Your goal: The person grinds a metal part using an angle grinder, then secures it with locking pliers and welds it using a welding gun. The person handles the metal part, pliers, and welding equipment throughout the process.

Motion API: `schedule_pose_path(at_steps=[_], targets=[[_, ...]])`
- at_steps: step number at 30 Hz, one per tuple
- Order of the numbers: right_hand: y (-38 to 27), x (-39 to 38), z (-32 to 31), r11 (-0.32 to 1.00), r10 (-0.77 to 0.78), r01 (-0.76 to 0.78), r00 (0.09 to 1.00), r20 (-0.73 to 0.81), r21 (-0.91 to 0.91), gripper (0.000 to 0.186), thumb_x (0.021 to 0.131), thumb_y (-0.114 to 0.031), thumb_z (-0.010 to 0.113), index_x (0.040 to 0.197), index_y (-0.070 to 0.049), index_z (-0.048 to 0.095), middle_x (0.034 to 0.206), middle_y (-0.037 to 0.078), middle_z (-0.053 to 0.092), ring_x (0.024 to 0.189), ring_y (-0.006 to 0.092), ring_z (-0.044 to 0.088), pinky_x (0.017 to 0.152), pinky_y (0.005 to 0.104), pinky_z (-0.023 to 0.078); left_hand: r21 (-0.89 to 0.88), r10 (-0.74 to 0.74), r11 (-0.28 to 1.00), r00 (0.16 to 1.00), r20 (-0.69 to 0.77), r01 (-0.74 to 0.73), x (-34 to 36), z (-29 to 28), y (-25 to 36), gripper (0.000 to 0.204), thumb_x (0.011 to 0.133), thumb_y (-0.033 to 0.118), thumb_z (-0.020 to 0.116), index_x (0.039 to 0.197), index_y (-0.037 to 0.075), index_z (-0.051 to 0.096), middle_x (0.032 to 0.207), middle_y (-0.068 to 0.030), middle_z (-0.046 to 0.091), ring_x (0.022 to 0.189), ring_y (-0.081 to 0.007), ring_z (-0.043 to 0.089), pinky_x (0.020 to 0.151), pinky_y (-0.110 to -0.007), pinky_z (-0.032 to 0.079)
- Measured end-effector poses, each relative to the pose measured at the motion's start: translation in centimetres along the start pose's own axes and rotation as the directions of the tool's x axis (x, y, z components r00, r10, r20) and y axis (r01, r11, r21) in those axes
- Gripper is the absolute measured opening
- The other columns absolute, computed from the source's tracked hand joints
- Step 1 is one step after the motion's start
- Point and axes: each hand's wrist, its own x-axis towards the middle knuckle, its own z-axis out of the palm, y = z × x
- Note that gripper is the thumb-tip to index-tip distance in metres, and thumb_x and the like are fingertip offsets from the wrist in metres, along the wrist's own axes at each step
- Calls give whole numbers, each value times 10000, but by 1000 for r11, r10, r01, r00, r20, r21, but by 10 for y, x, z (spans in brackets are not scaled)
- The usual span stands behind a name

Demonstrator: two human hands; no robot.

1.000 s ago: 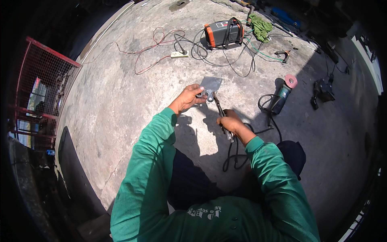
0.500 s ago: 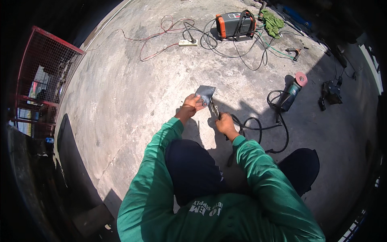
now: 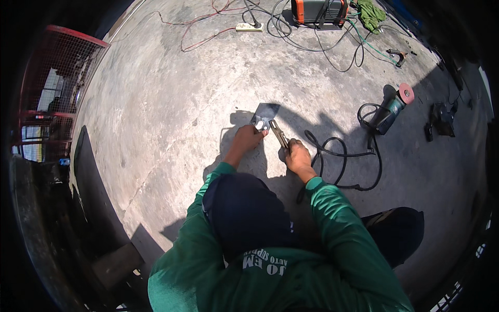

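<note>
From where I stand, the two hands are apart but working close together, over the sunlit concrete floor (image 3: pixel 156 104). The left hand (image 3: pixel 245 140) pinches the near edge of a dark plate (image 3: pixel 267 112), which juts out beyond its fingertips; I can't tell whether the far edge touches the ground. The right hand (image 3: pixel 298 155) is wrapped around pliers (image 3: pixel 279 135), their tip right at the plate's near edge, though whether they bite on it I can't tell. Farther out, a black plug (image 3: pixel 256 23) sits in a pale power strip (image 3: pixel 249 27), left of a boxy orange-and-black machine (image 3: pixel 319 13). A green cloth (image 3: pixel 370 16) lies just beside that. Off to the right rests a grinder (image 3: pixel 391 114) with a pink disc (image 3: pixel 406 93) fitted.
</note>
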Motion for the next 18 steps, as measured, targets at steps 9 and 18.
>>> schedule_pose_path(at_steps=[9, 18], targets=[[-135, 0, -79, 934, -278, 140, 863, 423, 328, 498, 1028, -403, 603, 914, 72, 697, 884, 268, 746, 865, 424, 733, 841, 490, 589, -960, -166, 86, 946, -278, -267, -40, 44, -37, 350, 950, 274, 804, 1150, 86, 587, 988, -18, 635, 820, -174, 642, 725, -361, 542], [-84, -15, -17, 904, -359, 365, 931, -68, 224, 382, 1034, -358, 676, 947, 14, 652, 975, 250, 711, 948, 432, 699, 842, 512, 554, -818, -119, -575, 990, 76, -6, -43, -19, -12, 408, 958, 521, 659, 859, 148, 525, 727, -52, 536, 648, -229, 538, 707, -436, 457]])
